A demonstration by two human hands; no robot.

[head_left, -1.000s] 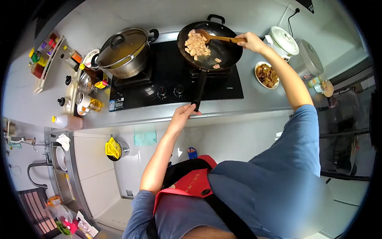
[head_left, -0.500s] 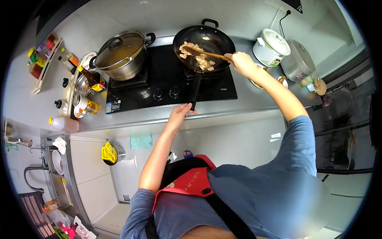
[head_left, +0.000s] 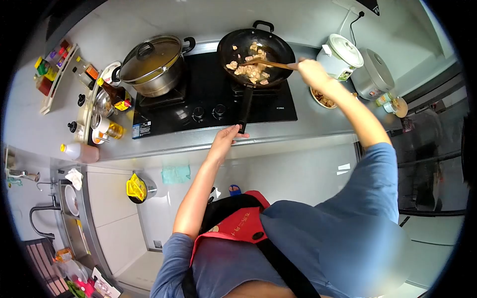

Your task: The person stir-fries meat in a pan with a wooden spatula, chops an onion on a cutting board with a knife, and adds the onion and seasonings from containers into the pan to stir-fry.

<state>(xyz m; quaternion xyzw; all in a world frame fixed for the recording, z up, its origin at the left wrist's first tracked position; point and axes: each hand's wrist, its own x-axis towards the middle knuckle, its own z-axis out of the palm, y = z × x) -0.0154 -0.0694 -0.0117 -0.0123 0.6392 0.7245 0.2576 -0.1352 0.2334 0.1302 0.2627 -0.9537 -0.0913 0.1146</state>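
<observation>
Meat [head_left: 253,73] sat in the wok [head_left: 280,53]! Right hand [head_left: 314,74], arm stretched forward, clenched its fingers round the spatula [head_left: 274,63]; left hand [head_left: 225,141], reaching lower, grasped the handle [head_left: 246,108].

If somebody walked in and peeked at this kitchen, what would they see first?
Probably the big black wok at the back of the stove, where the right hand holds a wooden spatula among pale meat pieces. Next, the shiny lidded pot left of it. Then the bright red apron against the blue shirt, low in the picture.
</observation>
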